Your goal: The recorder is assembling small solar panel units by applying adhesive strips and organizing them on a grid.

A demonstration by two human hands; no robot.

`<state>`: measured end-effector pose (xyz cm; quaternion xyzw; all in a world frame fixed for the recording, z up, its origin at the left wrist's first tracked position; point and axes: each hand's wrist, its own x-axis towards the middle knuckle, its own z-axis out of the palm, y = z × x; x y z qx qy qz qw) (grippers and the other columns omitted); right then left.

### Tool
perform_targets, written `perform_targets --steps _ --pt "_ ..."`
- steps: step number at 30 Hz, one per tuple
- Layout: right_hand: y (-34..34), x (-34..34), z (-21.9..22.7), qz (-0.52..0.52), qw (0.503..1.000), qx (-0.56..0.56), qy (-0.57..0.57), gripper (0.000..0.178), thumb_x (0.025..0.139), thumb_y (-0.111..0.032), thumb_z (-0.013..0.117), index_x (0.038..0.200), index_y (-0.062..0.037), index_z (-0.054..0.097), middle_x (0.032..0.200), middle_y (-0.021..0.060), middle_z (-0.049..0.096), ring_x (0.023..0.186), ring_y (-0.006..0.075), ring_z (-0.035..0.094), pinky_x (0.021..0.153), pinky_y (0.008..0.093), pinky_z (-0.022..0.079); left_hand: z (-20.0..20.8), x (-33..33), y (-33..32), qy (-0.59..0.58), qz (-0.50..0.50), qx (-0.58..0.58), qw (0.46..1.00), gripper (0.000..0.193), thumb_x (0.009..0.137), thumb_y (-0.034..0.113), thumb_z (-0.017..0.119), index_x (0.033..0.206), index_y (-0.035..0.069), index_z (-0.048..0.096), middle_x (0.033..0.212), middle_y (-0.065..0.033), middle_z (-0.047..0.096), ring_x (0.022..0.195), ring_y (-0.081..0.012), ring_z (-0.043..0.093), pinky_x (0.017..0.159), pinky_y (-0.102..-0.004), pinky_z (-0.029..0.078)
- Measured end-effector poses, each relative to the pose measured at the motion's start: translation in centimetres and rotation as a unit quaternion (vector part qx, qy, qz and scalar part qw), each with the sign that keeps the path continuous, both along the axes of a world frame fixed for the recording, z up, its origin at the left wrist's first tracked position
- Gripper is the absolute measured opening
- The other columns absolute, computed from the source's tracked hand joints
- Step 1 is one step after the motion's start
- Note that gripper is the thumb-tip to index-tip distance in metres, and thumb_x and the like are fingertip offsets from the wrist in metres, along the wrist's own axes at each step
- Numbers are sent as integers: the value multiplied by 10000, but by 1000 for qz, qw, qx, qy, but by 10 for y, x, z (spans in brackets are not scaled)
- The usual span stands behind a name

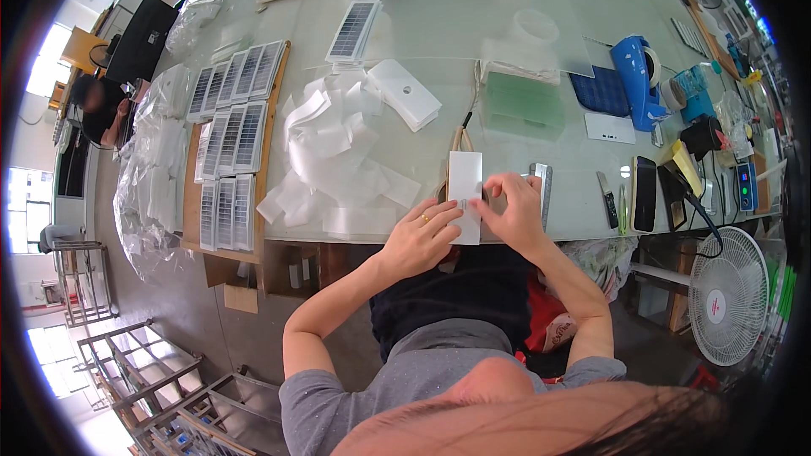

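Your left hand lies flattened and loosely spread, fingertips on the left side of the white panel, not wrapped around it. Your right hand curls with its thumb tip at the panel's right side; you cannot tell whether its fingers pinch anything. The panel sits lengthwise at the near edge of the table, between the white strips and the metal ruler.

White fan: well right of the right hand
Phone: same side, nearer
Metal rack: well left of the left hand
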<state>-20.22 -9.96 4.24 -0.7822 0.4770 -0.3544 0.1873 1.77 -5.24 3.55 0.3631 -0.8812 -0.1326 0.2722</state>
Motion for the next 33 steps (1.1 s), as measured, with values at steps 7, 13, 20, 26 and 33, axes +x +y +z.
perform_targets --steps 7,13,20,26,33 --pt "13 -5 24 107 865 -405 277 222 735 -293 719 921 -218 624 924 -79 565 838 105 544 763 373 266 41 3 -24 93 3 68 993 356 660 95 731 987 74 590 1080 -89 662 1080 -290 628 1044 -479 450" --pt "-17 3 81 -9 978 -201 51 255 674 -242 816 825 -162 625 920 -39 608 899 173 524 824 394 237 67 10 -62 250 -3 257 934 226 841 177 667 992 27 592 889 -106 657 810 -205 639 800 -352 517" --pt "-20 -9 20 -33 991 127 35 300 757 -348 806 799 -99 643 880 3 585 876 198 533 839 392 270 32 14 -42 219 143 582 770 415 868 285 758 990 -28 514 665 -84 664 561 -148 644 497 -254 498" --pt "-19 -9 3 -33 982 0 187 362 742 -438 795 816 -108 664 893 2 607 858 207 539 826 395 279 11 21 -43 153 164 562 796 478 793 275 822 990 -34 515 639 -97 656 562 -142 648 506 -259 492" --pt "-21 -7 3 -44 986 70 144 436 730 -450 802 948 -134 594 953 0 601 944 229 555 865 421 282 9 22 -45 151 158 557 801 476 780 253 826 1000 -38 519 633 -82 649 562 -144 647 516 -269 489"
